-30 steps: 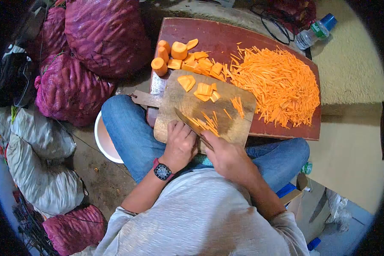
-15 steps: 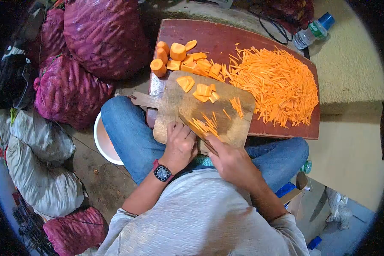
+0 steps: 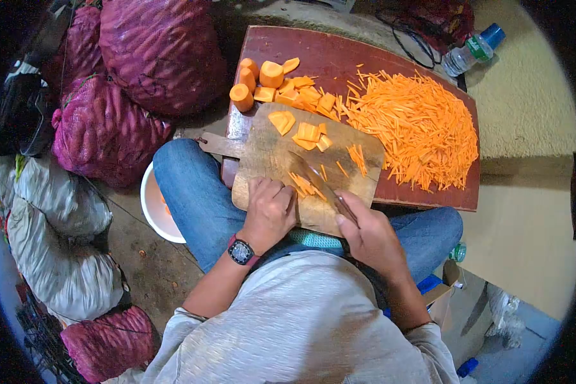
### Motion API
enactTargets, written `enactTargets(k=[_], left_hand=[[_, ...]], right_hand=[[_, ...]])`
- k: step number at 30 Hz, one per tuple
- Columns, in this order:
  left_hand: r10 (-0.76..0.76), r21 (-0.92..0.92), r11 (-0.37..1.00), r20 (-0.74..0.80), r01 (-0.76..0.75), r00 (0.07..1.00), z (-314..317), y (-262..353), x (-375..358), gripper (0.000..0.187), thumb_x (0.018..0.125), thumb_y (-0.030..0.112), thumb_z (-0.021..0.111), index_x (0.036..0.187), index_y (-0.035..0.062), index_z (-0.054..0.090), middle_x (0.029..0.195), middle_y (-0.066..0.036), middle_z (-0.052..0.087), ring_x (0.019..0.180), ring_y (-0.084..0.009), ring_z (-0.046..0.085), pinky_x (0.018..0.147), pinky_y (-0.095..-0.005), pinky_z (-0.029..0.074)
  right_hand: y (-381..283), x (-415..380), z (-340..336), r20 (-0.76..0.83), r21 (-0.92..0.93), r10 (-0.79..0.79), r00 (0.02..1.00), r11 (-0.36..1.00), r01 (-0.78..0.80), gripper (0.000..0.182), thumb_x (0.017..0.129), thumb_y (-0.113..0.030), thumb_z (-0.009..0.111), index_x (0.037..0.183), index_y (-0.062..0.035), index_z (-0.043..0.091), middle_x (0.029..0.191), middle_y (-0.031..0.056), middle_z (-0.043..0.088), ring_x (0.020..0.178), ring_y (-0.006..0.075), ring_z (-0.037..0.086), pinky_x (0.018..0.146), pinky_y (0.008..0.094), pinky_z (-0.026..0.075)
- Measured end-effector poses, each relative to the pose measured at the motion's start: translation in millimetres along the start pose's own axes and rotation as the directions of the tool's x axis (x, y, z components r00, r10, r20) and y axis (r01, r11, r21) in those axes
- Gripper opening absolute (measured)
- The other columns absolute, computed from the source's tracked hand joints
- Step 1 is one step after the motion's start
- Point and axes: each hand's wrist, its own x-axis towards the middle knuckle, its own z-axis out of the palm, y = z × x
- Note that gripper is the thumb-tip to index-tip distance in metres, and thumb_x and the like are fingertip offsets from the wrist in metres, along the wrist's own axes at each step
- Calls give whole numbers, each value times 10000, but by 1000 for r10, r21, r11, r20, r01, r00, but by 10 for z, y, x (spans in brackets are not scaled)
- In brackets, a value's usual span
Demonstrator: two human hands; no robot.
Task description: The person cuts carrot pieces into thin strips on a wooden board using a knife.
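My right hand (image 3: pixel 368 233) is closed round the handle of a knife (image 3: pixel 317 178). The blade slants up and left over the wooden cutting board (image 3: pixel 262 147), beside several cut carrot sticks (image 3: pixel 304 185). On the near left part of the board, my left hand (image 3: pixel 272 208) rests with its fingers curled under; whatever they hold is hidden. Carrot slices (image 3: pixel 308 132) lie toward the far side of the board, and a few loose sticks (image 3: pixel 357 159) lie to the right.
Beyond the board, a red tabletop (image 3: pixel 339 54) carries carrot chunks (image 3: pixel 272 75) and a large heap of carrot strips (image 3: pixel 419 131). A bottle (image 3: pixel 470 50) lies at the far right. Mesh sacks (image 3: pixel 163 54) and a white basin (image 3: pixel 163 214) are on the left.
The knife has moved right, away from my left hand, with my right hand shifting right too. The cut sticks show to the left of the blade now. My left hand stays nearly in place.
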Motion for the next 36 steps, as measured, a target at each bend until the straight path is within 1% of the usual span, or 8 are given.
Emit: enactTargets(k=[6, 9, 17, 18, 25, 29, 34, 36], left_hand=[[-31, -23, 999, -115, 28, 993, -16, -34, 32, 105, 774, 24, 808, 851, 14, 736, 824, -138, 622, 834, -346, 627, 868, -480, 466], [-42, -9, 999, -95, 41, 995, -68, 7, 61, 101, 770, 20, 811, 846, 16, 744, 823, -133, 634, 830, -344, 631, 862, -477, 463], [-22, 10, 1000, -96, 23, 995, -37, -15, 64, 92, 769, 16, 806, 822, 28, 732, 797, -117, 627, 816, -327, 627, 840, -472, 450], [-26, 16, 999, -90, 28, 996, -40, -10, 73, 93, 767, 14, 805, 812, 31, 725, 796, -114, 624, 812, -322, 624, 831, -471, 445], [1, 27, 1000, -65, 0, 998, -22, 35, 131, 96, 774, 20, 797, 787, 50, 707, 802, -106, 622, 809, -317, 621, 813, -471, 433], [4, -29, 1000, -26, -4, 1000, 2, 77, 236, 78, 805, 45, 793, 856, 55, 735, 827, -103, 630, 830, -323, 626, 835, -474, 441], [107, 23, 994, -7, -106, 994, -42, 120, 749, 175, 825, 54, 825, 987, 47, 762, 905, -110, 671, 902, -332, 644, 855, -458, 456], [157, 50, 986, 35, -159, 987, 49, 23, 966, 276, 840, 104, 836, 1103, 63, 763, 1045, -111, 688, 1046, -333, 633, 932, -476, 453]], right_hand=[[-19, -135, 22, 88, 19, 47, 995, 999, -49, 438, 1070, -175, 635, 1477, -49, 537, 1131, 320, 747, 1035, 518, 739, 861, 586, 598], [-92, -118, 100, 165, 10, 149, 975, 988, -153, 448, 1058, -166, 630, 1481, -26, 581, 1184, 307, 747, 1105, 521, 722, 910, 535, 594], [323, -132, -150, -25, 13, 104, 994, 995, -104, 410, 1045, -145, 667, 1432, -17, 624, 1106, 278, 768, 1024, 470, 763, 863, 474, 603], [351, -126, -235, -64, 20, 167, 984, 986, -166, 431, 1023, -193, 685, 1431, -64, 631, 1095, 301, 758, 1041, 499, 748, 869, 556, 602], [605, -100, -564, -218, -3, 158, 963, 987, -162, 418, 1003, -138, 718, 1409, -58, 662, 1013, 280, 765, 970, 475, 767, 814, 514, 601], [553, -176, -498, -217, 2, 103, 971, 995, -105, 405, 1012, -161, 714, 1401, -63, 656, 1014, 281, 763, 985, 474, 762, 818, 525, 597], [446, -239, -409, -148, -14, 176, 973, 984, -180, 387, 1052, -254, 675, 1393, -81, 619, 1121, 279, 759, 1051, 508, 726, 879, 593, 579], [478, -244, -361, -152, -17, 185, 971, 982, -189, 397, 1052, -255, 671, 1406, -89, 605, 1122, 273, 761, 1046, 508, 728, 881, 598, 577]])
